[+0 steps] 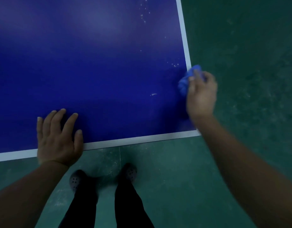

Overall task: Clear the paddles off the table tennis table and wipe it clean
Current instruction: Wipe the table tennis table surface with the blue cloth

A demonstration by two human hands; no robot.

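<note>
Blue tabletop (pixel 96 63) of the table tennis table fills the upper left of the view, edged by a white line along its near side and its right side; its far and left reaches are cut off by the frame. The left hand (pixel 58 139) lies flat on the near edge, palm down, fingers straight and spread, its heel across the white line, holding nothing. The right hand (pixel 200 94) is at the right edge near the corner, its grip curled round a bunched blue cloth (pixel 187 79) that sits against the white side line; motion blur smears both hand and cloth, so how many fingers wrap it and how much cloth lies under the palm cannot be told. Small pale specks (pixel 174 65) dot the surface just left of the cloth, more trail up toward the far right, and 1 pale smear (pixel 153 94) sits nearer the corner. No paddle shows on the visible part of the tabletop. Below, the green floor (pixel 249 63) is scuffed and dim, and 2 dark trouser legs end in grey perforated clogs (pixel 75 181), partly hidden in shadow.
</note>
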